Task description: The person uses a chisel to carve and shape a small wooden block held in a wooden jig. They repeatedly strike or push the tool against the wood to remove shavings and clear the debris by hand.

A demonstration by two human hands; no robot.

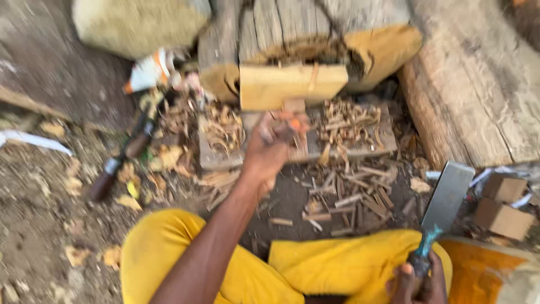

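Observation:
My left hand (pixel 271 147) reaches forward and grips a small piece of wood (pixel 295 130), holding it upright on a flat board (pixel 360 147) littered with shavings. Just beyond stands a pale cut block (pixel 292 84) in front of a big log (pixel 315 34). My right hand (pixel 417 281), low at the right over my yellow trousers (pixel 337 264), is shut on the blue-green handle of a broad cleaver (pixel 447 197) whose blade points up and away. The picture is blurred by motion.
Wood chips and splinters (pixel 349 197) cover the ground between my knees. A dark-handled tool (pixel 121 157) lies at the left on the dirt. Small wooden blocks (pixel 503 208) sit at the right. A thick log (pixel 478 84) runs along the right side.

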